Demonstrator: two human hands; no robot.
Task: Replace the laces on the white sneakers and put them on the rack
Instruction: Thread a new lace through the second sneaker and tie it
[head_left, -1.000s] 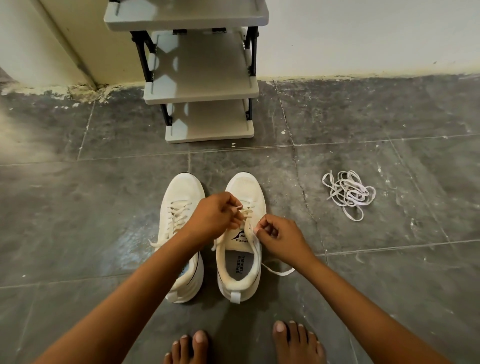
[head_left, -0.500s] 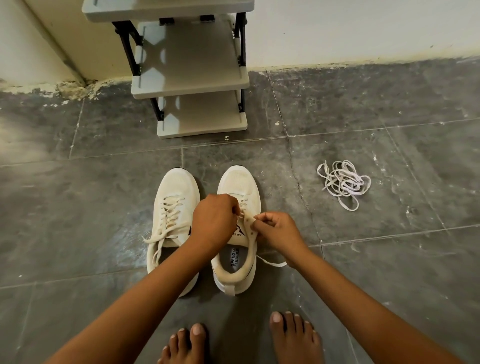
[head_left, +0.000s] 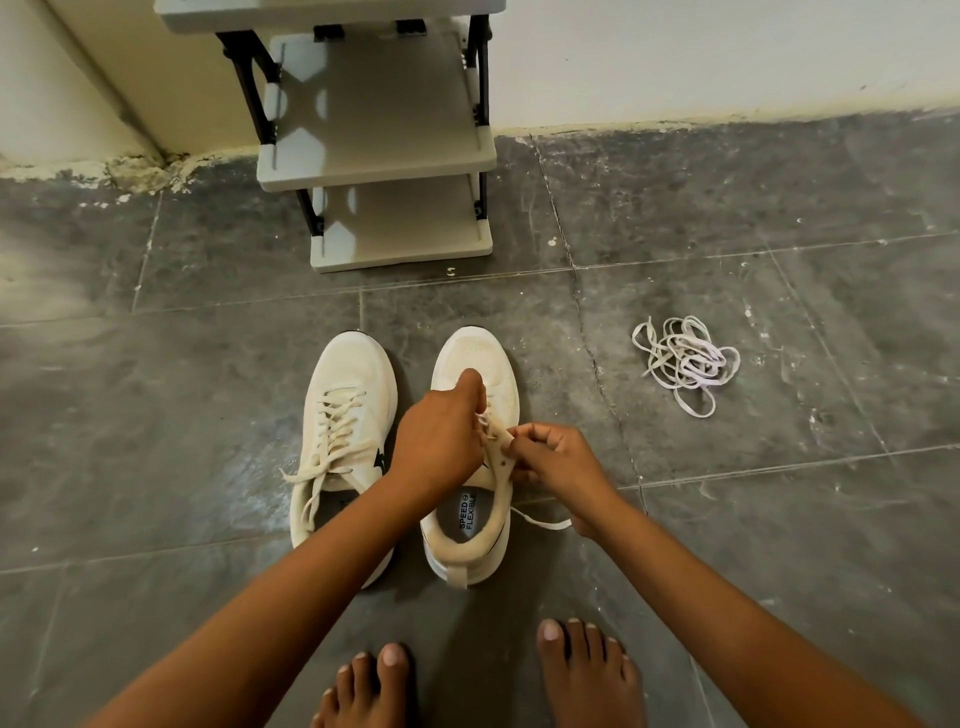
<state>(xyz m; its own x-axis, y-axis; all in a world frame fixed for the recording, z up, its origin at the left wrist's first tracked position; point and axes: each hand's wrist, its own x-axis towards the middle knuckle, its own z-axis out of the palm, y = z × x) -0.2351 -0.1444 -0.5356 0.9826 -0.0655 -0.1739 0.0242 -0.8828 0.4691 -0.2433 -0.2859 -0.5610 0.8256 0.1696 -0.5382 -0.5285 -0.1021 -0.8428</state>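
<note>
Hands (left (head_left: 441, 436), right (head_left: 553, 457)) pinch the lace (head_left: 540, 521) over the right sneaker (head_left: 475, 519).

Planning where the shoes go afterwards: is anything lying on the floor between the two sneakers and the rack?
Nothing visible does. The floor between the sneakers and the rack is bare tile. The loose laces lie off to the right, out of that line. The rack's visible shelves hold nothing.

A home corner: shoe rack (head_left: 374, 156) against painted wall (head_left: 727, 52), grey tiled floor (head_left: 156, 415).
</note>
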